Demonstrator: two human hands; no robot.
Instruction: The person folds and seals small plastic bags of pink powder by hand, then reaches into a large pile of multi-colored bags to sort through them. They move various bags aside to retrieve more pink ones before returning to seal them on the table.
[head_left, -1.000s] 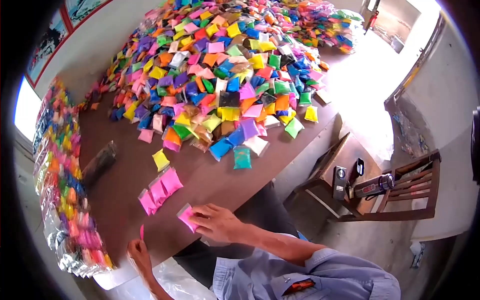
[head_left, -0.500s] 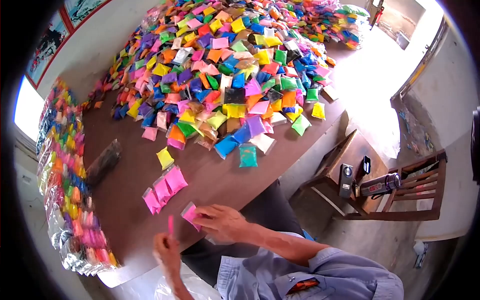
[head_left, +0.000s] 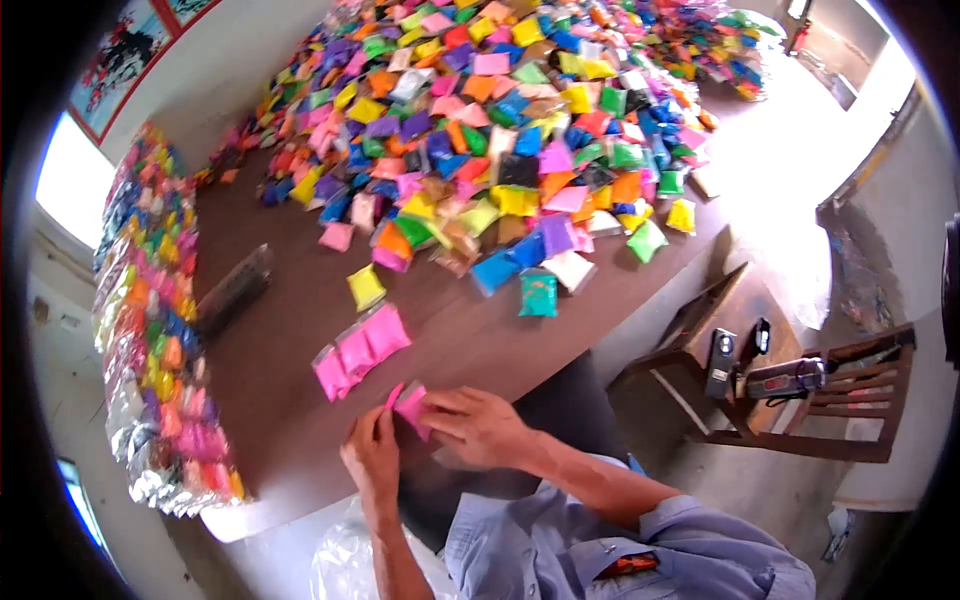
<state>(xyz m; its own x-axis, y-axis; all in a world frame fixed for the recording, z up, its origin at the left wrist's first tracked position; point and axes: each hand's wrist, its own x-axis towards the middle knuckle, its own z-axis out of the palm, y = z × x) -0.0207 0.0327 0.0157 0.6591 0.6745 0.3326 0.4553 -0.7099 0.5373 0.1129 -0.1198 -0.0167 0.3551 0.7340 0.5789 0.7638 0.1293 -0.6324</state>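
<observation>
My right hand point(head_left: 470, 426) pinches a small clear packet of bright pink filling point(head_left: 411, 410) by its right side, over the near edge of the table. Just left of it, my left hand point(head_left: 372, 455) is closed with fingertips together on a thin pink strip point(head_left: 396, 393). The strip's upper end sticks out right beside the packet. Beyond my hands, a joined row of pink packets point(head_left: 362, 350) lies flat on the brown table point(head_left: 290, 350). A single yellow packet point(head_left: 366, 288) lies behind that row, and a teal packet point(head_left: 538, 294) to its right.
A large heap of colourful packets point(head_left: 520, 170) covers the table's far part. Bundled packets point(head_left: 160, 340) line the left edge, near a dark wrapped bundle point(head_left: 235, 290). On the right stand a small wooden table point(head_left: 700, 310) with a bottle point(head_left: 785, 378) and a chair point(head_left: 860, 400).
My left hand has moved up and right, bringing the pink strip beside the packet. My right hand still holds the packet. The whole view has shifted slightly.
</observation>
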